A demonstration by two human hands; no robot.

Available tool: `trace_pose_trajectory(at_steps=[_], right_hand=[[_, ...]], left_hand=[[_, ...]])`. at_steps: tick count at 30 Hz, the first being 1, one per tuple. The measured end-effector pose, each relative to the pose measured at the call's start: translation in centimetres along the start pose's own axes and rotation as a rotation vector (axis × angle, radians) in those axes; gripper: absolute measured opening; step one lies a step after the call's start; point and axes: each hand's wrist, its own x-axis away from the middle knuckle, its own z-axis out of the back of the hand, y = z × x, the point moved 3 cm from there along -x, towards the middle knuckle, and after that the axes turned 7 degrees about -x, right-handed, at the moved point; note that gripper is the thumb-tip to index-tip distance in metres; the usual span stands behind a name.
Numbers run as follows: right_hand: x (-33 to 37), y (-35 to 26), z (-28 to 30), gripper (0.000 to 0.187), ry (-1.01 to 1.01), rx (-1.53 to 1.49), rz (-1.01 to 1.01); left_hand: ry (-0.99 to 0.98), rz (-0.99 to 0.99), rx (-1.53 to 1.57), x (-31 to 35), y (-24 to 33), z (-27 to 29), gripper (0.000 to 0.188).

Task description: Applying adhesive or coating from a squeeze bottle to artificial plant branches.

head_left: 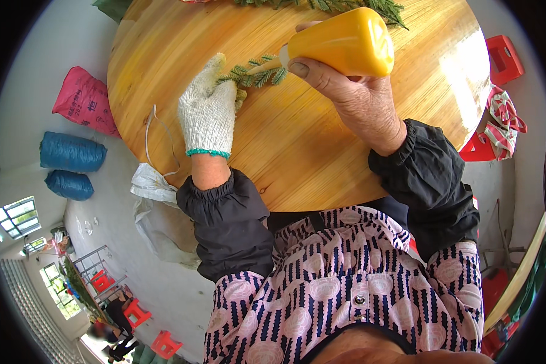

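My left hand point(207, 112), in a white knitted glove with a green cuff edge, pinches one end of a small green artificial fir sprig point(277, 76). In my bare right hand point(364, 103) is a yellow squeeze bottle point(349, 42), tilted with its base up to the right. Its pale pointed nozzle point(265, 65) lies over the sprig's needles; whether it touches them I cannot tell. Both hands are above a round wooden table point(297, 164). The glove hides the held end of the sprig.
More green fir branches point(345, 5) lie along the table's far edge. A white plastic bag point(151, 182) with a strap hangs at the near left edge. Left on the floor are a pink sack point(86, 100) and blue bundles point(72, 151). Red stools point(505, 59) stand on the right.
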Motion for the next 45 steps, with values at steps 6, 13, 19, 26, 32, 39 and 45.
trace_pose_trajectory(at_steps=[6,13,19,26,32,39,45], right_hand=[[0.0,-0.1,0.1,0.04,0.025,-0.003,-0.026],[-0.3,-0.1,0.4,0.031,0.035,0.044,-0.015],[-0.4,0.1,0.6,0.027,0.053,0.005,0.006],[-0.7,0.8,0.7,0.024,0.035,0.075,0.012],[-1.4,0.9,0.7,0.024,0.097,0.078,0.086],[-0.7,-0.1,1.2,0.036,0.214,-0.14,-0.019],[-0.9,0.4,1.7,0.033,0.115,-0.099,-0.03]], left_hand=[[-0.002,0.039,0.077,0.2,0.1,0.2,0.046],[0.022,0.047,0.09,-0.1,-0.3,0.6,0.044],[0.04,0.1,0.074,-0.6,-1.0,1.2,0.045],[0.292,-0.456,-0.601,-0.6,-0.3,1.1,0.043],[0.321,-0.764,-0.457,-0.1,0.8,0.1,0.043],[0.102,-0.7,-0.711,-1.0,-0.9,-1.0,0.043],[0.065,-0.582,-0.626,-2.0,-2.1,-0.3,0.041]])
